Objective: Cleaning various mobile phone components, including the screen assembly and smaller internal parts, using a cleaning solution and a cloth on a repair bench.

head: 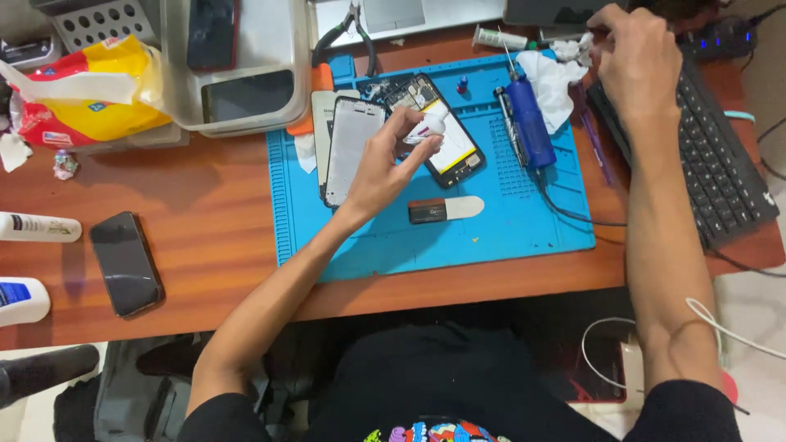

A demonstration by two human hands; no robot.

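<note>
Blue silicone work mat (508, 229) lies on the brown wooden bench (213, 205), seen from the head camera. An opened black phone chassis with a yellow-and-white inner panel (446, 143) rests on the mat's upper centre. Just left of it lies a white-fronted phone screen panel (350, 147), tilted slightly.

The left hand (385, 168) hovers over the opened chassis, its fingers (422, 151) pinched around a small white plastic dropper bottle (431, 127), tip pointing toward the chassis. Below the hand, a flat black-and-white pry tool (446, 210) lies on the mat, apart from the chassis.

The right hand (639, 61) is raised at the mat's upper right corner, its fingers curled onto a crumpled white tissue wad (583, 47). A larger white tissue (550, 82) lies just below, beside a blue cylindrical electric screwdriver (528, 119) with a black cable.

A black keyboard (712, 164) sits right of the mat. A dark smartphone (125, 263) lies face up on the bench at left, well apart from the mat. A grey plastic tray (176, 82) holding two more phones stands at the upper left, next to a red-and-yellow bag (90, 90).
</note>
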